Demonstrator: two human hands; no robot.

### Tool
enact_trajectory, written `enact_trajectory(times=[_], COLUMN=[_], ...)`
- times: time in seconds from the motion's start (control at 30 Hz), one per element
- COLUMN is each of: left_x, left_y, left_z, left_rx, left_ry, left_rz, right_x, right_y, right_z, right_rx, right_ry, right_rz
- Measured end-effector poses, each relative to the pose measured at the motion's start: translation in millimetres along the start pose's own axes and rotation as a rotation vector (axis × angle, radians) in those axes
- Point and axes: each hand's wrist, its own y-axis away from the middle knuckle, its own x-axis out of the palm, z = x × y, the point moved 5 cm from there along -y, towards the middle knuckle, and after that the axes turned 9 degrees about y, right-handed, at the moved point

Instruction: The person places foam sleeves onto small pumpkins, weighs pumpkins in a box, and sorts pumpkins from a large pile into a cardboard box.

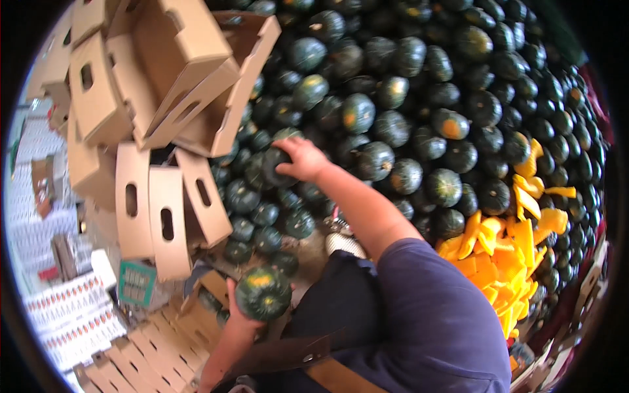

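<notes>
My left hand [242, 314] holds a round dark green squash [263, 293] with a yellow-orange patch, low in the view beside an open cardboard box [212, 282] with green squashes inside. Stretched out to the pile, my right hand [300, 159] has its fingers and thumb over another dark green squash [278, 167]. Whether that squash is lifted or still rests on the others, I cannot tell. The large heap of squashes [392, 128] spreads around and beyond this hand.
Empty cardboard boxes [167, 221] with handle holes are stacked at the left. Yellow-orange foam sleeves [501, 265] lie in a bundle at the right. Rows of boxes [157, 344] stand at the lower left, near a green crate [137, 283]. A shoe [344, 244] shows beside the heap.
</notes>
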Motion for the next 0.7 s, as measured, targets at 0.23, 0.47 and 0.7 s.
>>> enact_trajectory(times=[0.23,0.47,0.7], left_x=[4,18,28], left_y=[-4,-30,-37], left_z=[-16,-16,-17], left_rx=[-0.009,-0.047,-0.101], left_ry=[-0.370,-0.238,-0.254], left_rz=[-0.149,-0.212,-0.117], right_x=[-136,-261,-251], right_y=[37,6,44], right_z=[-20,-126,-171], right_rx=[0.081,0.790,0.504], right_ry=[0.187,0.520,-0.581], right_rz=[-0.705,-0.879,-0.929])
